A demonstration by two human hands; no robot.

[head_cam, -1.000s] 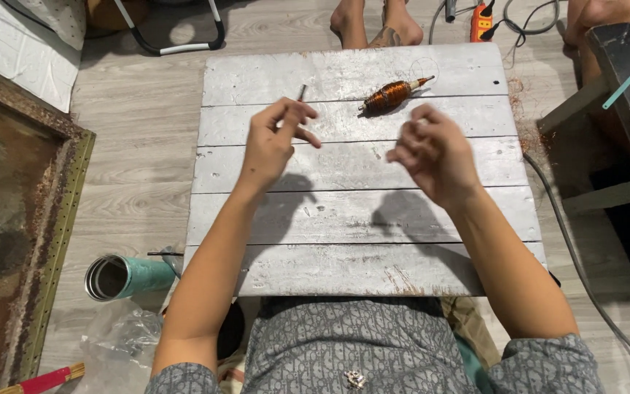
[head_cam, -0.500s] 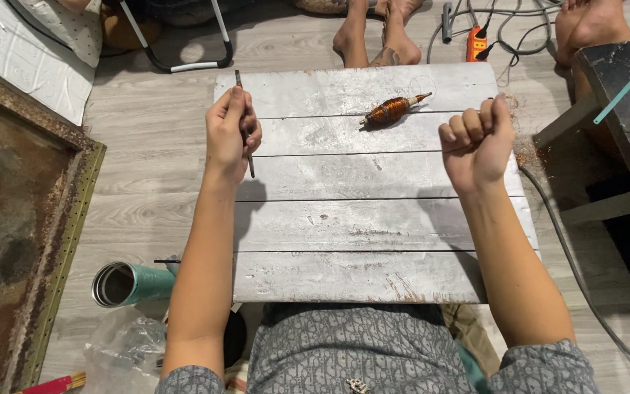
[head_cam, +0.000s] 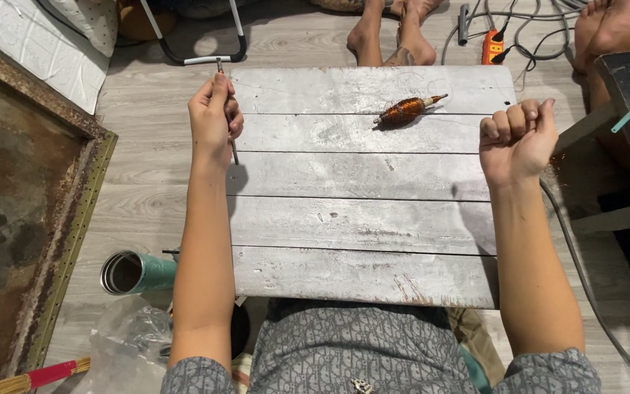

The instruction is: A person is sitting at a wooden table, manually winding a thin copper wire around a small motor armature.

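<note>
Left hand: the left hand (head_cam: 215, 113) is closed around a thin dark metal rod (head_cam: 227, 109), held roughly upright, at the far left edge of the tabletop.
Rod: its top end sticks out above the fingers and its lower end reaches below the palm, over the second plank.
Right hand: the right hand (head_cam: 517, 138) is clenched in a fist at the right edge of the tabletop; whether it grips anything, I cannot tell.
Coil: a copper-wound spindle-shaped motor armature (head_cam: 405, 110) lies on its side near the far edge, between the two hands and closer to the right one, touched by neither.
Tabletop: a weathered grey plank tabletop (head_cam: 359, 219) rests over the person's lap.
Floor, left side: a green cylindrical can (head_cam: 136, 271) lies on its side just beside the left forearm.
</note>
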